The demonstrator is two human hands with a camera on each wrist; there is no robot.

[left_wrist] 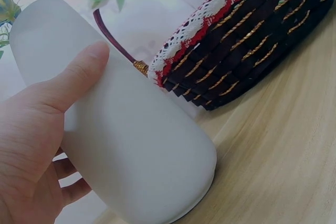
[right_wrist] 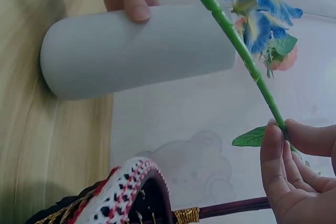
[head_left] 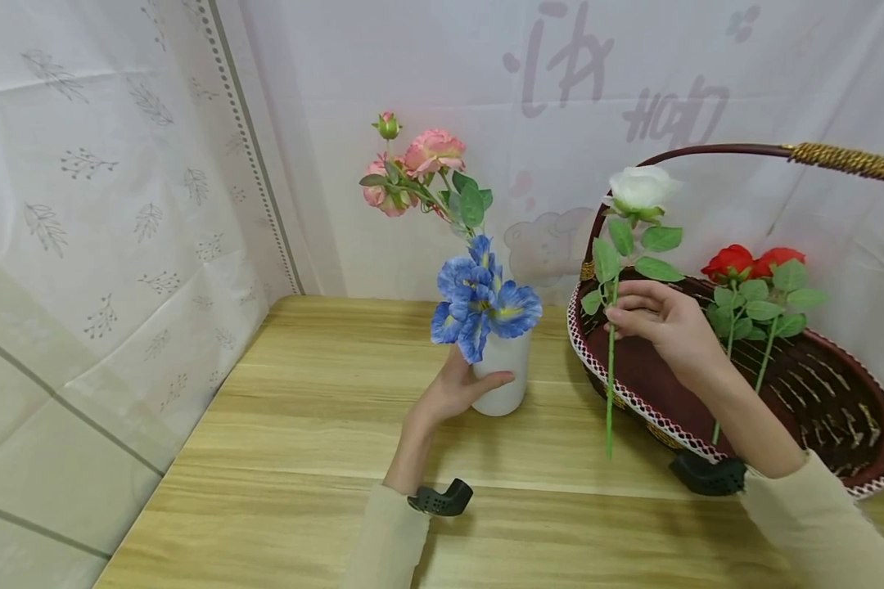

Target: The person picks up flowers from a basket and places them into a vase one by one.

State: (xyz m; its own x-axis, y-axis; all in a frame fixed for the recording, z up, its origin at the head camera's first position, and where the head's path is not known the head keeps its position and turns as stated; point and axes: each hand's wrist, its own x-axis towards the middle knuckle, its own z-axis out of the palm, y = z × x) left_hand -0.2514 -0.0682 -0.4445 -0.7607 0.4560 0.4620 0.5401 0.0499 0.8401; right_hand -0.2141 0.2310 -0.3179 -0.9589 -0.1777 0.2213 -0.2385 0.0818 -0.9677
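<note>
My left hand (head_left: pixel 453 391) grips a white vase (head_left: pixel 502 376) standing on the wooden table, thumb across its front and fingers curled behind it. A blue iris (head_left: pixel 479 298) and a stem of pink flowers (head_left: pixel 433 153) rise from the vase, the pink ones leaning left. To the right, my right hand (head_left: pixel 666 327) pinches the green stem of a white rose (head_left: pixel 642 190) between thumb and fingers. The rose is upright, its bloom above the hand and its bare stem hanging below, in front of the basket rim. In the right wrist view the stem (right_wrist: pixel 236 40) crosses in front of the vase.
A dark woven basket (head_left: pixel 847 384) with lace trim and a tall arched handle (head_left: pixel 751 150) stands at the right. Red roses (head_left: pixel 753 262) on long stems lean in it. Printed white cloth (head_left: pixel 427 65) hangs behind and at the left of the wooden table (head_left: pixel 295 458).
</note>
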